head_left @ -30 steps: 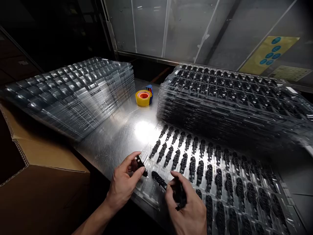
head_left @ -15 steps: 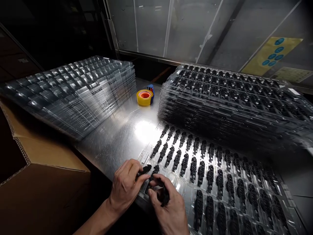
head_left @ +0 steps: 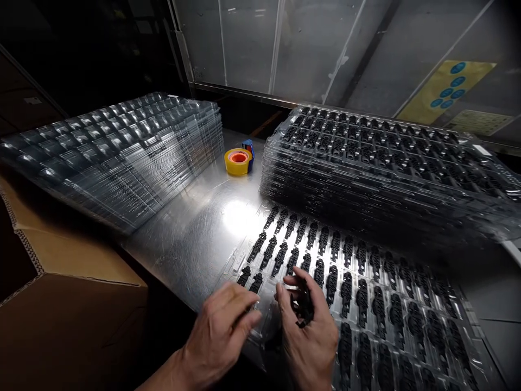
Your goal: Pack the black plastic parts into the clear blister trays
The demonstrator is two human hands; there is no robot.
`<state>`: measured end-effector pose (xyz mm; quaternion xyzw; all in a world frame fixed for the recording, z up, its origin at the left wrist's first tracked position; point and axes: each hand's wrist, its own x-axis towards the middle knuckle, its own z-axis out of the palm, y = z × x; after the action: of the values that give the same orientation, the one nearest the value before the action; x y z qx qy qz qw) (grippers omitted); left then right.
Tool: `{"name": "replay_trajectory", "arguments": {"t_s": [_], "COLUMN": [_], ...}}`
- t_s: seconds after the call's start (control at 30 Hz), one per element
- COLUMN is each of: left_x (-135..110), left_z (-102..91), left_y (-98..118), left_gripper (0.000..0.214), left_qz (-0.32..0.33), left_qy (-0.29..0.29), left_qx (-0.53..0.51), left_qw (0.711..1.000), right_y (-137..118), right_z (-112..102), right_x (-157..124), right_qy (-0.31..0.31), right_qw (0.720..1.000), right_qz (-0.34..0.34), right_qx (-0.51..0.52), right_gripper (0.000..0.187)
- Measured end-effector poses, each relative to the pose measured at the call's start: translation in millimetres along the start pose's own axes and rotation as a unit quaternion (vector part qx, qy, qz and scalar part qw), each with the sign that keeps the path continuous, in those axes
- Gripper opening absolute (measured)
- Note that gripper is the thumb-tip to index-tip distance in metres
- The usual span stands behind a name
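Note:
A clear plastic tray lies on the metal table in front of me, its pockets filled with small black plastic parts. My left hand rests at the tray's near left corner, fingers loosely stretched over the pockets, and I see nothing in them. Two black parts sit in the pockets just beyond its fingertips. My right hand is curled beside it and holds several black parts in the fingers and palm.
A tall stack of filled trays stands behind the tray. A stack of empty clear trays lies at the left. A yellow tape roll stands between the stacks. An open cardboard box sits at the lower left.
Both hands set black parts into the near left pockets, then drew back. The left hand no longer pinches a part. The right hand has shifted right with its parts.

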<state>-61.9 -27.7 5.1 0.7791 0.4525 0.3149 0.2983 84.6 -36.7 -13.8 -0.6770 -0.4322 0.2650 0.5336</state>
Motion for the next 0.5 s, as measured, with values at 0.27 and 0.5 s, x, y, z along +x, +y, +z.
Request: {"name": "replay_trajectory", "arguments": {"t_s": [0.27, 0.5], "left_x": [8, 32], "left_z": [2.4, -9.7], "left_y": [7, -6], "left_gripper": [0.018, 0.015], "left_qz": [-0.009, 0.023], "left_qy": [-0.017, -0.059], "left_qx": [-0.085, -0.089], "left_qw": [0.996, 0.994], "right_y": [-13, -7], "right_z": [-18, -65], "right_x": [7, 7], "right_qy": [0.041, -0.163], "right_qw": [0.999, 0.934], "right_qz": [0.002, 0.212], "right_qx": [0.025, 0.238], "right_gripper": [0.041, 0.075]}}
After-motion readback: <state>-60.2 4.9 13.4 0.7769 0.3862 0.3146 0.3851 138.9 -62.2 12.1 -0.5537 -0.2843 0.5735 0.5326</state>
